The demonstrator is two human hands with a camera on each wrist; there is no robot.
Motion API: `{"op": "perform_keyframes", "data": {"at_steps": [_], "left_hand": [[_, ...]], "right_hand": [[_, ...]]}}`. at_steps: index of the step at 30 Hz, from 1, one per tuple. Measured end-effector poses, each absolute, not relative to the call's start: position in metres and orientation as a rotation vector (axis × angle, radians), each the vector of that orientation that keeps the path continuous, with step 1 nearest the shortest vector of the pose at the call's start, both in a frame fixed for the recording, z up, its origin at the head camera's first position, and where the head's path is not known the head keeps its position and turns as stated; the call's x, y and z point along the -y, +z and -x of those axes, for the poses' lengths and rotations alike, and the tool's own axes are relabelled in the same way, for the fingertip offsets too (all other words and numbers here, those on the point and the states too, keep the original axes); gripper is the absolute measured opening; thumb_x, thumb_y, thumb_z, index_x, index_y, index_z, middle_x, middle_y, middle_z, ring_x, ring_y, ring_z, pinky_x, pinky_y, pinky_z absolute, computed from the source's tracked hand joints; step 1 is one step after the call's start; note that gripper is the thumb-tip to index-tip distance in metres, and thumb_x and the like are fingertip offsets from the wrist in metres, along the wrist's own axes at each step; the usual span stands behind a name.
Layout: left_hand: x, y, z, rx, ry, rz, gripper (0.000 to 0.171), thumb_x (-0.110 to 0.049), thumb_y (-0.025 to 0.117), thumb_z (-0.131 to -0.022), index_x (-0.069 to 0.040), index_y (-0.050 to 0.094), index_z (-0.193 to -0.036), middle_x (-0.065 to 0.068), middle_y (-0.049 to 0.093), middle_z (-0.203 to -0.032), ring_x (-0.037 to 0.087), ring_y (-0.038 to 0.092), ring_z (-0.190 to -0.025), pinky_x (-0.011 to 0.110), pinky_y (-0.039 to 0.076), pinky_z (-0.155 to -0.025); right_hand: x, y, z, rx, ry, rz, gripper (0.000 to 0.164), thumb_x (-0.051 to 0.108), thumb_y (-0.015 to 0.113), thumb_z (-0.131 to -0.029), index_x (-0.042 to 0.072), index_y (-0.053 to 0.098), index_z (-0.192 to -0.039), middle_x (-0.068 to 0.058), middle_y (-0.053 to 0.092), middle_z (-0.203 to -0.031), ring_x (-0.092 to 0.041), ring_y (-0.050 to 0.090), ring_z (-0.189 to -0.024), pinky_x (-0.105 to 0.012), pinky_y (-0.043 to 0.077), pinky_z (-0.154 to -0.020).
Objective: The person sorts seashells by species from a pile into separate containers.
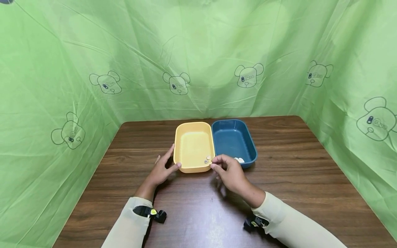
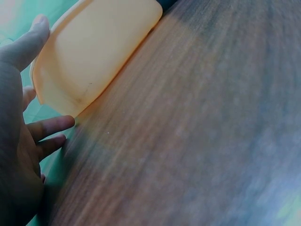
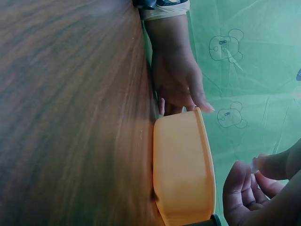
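A yellow tray [image 1: 193, 144] stands on the table beside a blue tray [image 1: 234, 141]. Spread along the yellow tray's left side, my left hand [image 1: 159, 172] has its thumb at the near corner of the rim and its fingers fairly straight. Between thumb and fingertips my right hand [image 1: 232, 174] pinches a small whitish piece [image 3: 254, 165], mostly hidden by the fingers, over the yellow tray's near right corner. Small round greyish pieces [image 1: 206, 161] lie in that corner. Several white pieces [image 1: 239, 160] are in the near end of the blue tray, partly behind my right hand.
The brown wooden table [image 1: 192, 203] spreads around both trays. A green cloth [image 1: 211, 96] printed with bear heads hangs behind the table and along both sides. The two trays stand side by side, close together. Each sleeve carries a black wrist strap [image 1: 144, 210].
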State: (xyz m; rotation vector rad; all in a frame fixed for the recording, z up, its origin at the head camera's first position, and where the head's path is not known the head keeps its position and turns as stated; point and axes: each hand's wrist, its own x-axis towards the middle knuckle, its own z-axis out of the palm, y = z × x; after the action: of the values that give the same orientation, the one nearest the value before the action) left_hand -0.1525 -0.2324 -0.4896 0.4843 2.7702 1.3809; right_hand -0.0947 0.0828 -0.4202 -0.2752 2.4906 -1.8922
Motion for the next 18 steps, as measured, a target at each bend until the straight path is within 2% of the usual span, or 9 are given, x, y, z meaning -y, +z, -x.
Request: {"op": "perform_keyframes", "data": {"at_steps": [6, 12, 18], "left_hand": [[0.2323, -0.4896, 0.1522, -2.769, 1.379, -0.477, 0.092, -0.041, 0.071, -0.105, -0.028, 0.015, -0.177, 0.008, 0.032, -0.18, 0.039, 0.029, -0.167, 0.079, -0.005, -0.129], [0.2324, -0.4892, 0.1517, -2.771, 1.377, -0.47, 0.092, -0.042, 0.071, -0.105, -0.029, 0.015, -0.177, 0.008, 0.033, -0.179, 0.039, 0.029, -0.167, 0.079, -0.005, -0.129], [0.232, -0.4887, 0.1512, -2.77, 1.378, -0.464, 0.092, -0.042, 0.071, -0.105, -0.028, 0.015, -0.177, 0.008, 0.035, -0.178, 0.04, 0.03, -0.167, 0.079, -0.005, -0.129]], "right_hand": [[-0.0818, -0.4207, 0.0982, -2.518, -1.872, 0.382, 0.02, -0.004, 0.073, -0.101, -0.01, 0.076, -0.119, -0.019, 0.071, -0.094, -0.016, 0.063, -0.065, -0.021, 0.054, -0.059], [-0.0796, -0.4187, 0.1004, -2.541, -1.861, 0.405, 0.017, -0.004, 0.073, -0.1, -0.007, 0.079, -0.115, -0.018, 0.07, -0.099, -0.027, 0.065, -0.067, -0.02, 0.053, -0.061], [-0.0777, -0.4168, 0.1046, -2.565, -1.863, 0.464, 0.014, -0.001, 0.077, -0.098, -0.006, 0.078, -0.111, -0.016, 0.069, -0.1, -0.012, 0.062, -0.079, -0.019, 0.053, -0.069]]}}
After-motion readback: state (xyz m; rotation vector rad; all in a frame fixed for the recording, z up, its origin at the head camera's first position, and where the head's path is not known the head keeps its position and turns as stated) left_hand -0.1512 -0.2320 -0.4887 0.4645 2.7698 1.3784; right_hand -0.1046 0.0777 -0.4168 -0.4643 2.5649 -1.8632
